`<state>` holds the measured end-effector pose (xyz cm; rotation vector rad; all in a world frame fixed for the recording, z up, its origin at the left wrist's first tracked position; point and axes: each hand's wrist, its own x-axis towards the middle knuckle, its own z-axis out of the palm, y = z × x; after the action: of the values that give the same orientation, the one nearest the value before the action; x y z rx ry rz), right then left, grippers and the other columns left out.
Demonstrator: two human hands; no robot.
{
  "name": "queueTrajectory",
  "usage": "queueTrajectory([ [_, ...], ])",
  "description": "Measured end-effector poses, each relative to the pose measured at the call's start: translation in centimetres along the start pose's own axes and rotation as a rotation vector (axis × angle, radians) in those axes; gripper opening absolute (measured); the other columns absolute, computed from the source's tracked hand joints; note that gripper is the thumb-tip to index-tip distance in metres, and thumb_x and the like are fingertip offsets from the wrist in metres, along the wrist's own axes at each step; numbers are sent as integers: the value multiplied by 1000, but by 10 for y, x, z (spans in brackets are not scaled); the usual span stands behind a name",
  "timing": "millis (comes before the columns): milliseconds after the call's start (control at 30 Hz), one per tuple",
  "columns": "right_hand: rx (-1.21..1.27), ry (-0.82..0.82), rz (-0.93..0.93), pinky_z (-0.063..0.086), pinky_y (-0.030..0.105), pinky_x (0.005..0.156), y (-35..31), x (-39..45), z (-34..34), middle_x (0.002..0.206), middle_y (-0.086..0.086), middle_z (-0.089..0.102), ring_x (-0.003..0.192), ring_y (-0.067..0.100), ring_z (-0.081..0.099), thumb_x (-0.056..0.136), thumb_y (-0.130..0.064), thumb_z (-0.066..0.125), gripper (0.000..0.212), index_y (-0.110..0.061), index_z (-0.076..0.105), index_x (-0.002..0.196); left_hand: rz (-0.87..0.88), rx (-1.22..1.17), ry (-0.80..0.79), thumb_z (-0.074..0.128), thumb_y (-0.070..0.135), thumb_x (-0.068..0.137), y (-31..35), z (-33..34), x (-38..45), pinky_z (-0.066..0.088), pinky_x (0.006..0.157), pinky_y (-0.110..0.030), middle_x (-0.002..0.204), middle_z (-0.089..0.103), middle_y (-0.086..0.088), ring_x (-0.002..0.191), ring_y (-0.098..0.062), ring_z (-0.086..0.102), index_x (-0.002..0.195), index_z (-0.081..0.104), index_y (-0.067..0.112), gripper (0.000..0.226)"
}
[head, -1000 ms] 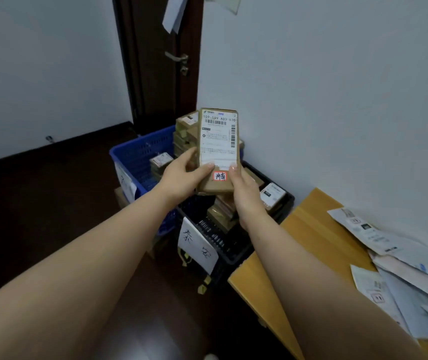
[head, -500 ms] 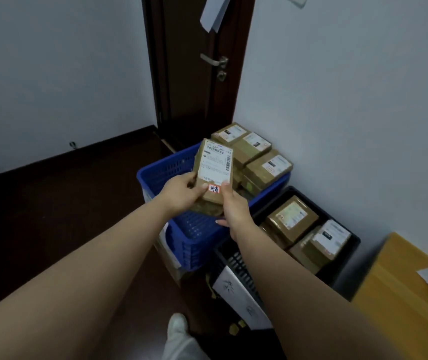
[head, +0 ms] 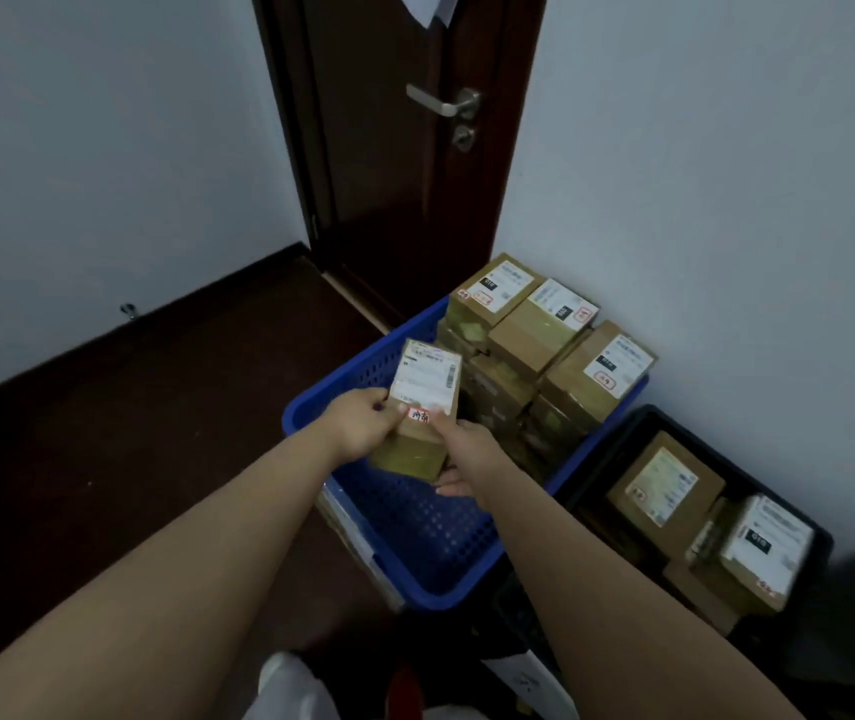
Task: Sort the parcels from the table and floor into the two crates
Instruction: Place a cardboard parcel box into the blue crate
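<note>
A brown cardboard parcel [head: 423, 402] with a white shipping label and a small red sticker hangs over the blue crate [head: 430, 532]. My left hand [head: 363, 426] grips its left side, thumb on the label face. My right hand [head: 467, 454] holds its lower right corner from beneath. Several stacked brown parcels [head: 545, 350] fill the far half of the blue crate. To the right stands a black crate [head: 602, 459] holding a few labelled parcels [head: 667, 485].
A dark wooden door [head: 404, 148] with a metal handle is behind the crates. White walls rise left and right. Dark floor [head: 129, 433] spreads to the left. My white shoe [head: 285, 683] shows at the bottom edge.
The parcel has come down from chest height in front of the wall to just above the blue crate. The view has swung left, and the wooden table has left the frame.
</note>
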<state>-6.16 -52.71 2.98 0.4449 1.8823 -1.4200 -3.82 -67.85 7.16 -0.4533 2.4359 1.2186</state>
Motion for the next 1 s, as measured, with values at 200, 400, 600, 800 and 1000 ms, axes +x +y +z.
queueTrajectory([
  [200, 165, 61, 242, 56, 40, 75, 25, 44, -10, 101, 9, 63, 87, 25, 62, 91, -55, 56, 53, -15, 52, 125, -11, 192, -241, 41, 37, 102, -12, 33, 60, 42, 97, -29, 137, 53, -15, 122, -28, 52, 141, 40, 8, 49],
  [400, 398, 177, 345, 50, 47, 93, 34, 83, 7, 121, 10, 60, 108, 30, 58, 89, -47, 63, 48, -19, 53, 127, 38, 304, -418, 41, 33, 103, -35, 32, 120, 45, 95, -35, 131, 54, -14, 116, -27, 53, 135, 43, 10, 39],
  [600, 622, 189, 249, 43, 43, 99, 23, 124, 60, 129, 2, 59, 115, 25, 55, 92, -37, 63, 45, -28, 50, 134, 145, 276, -405, 44, 25, 101, -67, 6, 176, 48, 92, -36, 125, 59, -10, 108, -24, 57, 135, 46, 17, 35],
  [800, 639, 275, 283, 43, 43, 99, 23, 164, 85, 141, 0, 50, 124, 25, 49, 95, -33, 61, 58, -35, 36, 147, 214, 306, -440, 48, 20, 100, -99, 1, 216, 46, 93, -31, 130, 57, -10, 113, -23, 55, 144, 39, 19, 45],
  [1000, 610, 365, 143, 44, 34, 90, 21, 226, 97, 131, -6, 56, 109, 15, 55, 94, -18, 63, 62, -32, 36, 148, 222, 362, -359, 44, 10, 98, -122, 14, 259, 42, 101, -34, 130, 45, -12, 112, -22, 49, 149, 30, 26, 56],
])
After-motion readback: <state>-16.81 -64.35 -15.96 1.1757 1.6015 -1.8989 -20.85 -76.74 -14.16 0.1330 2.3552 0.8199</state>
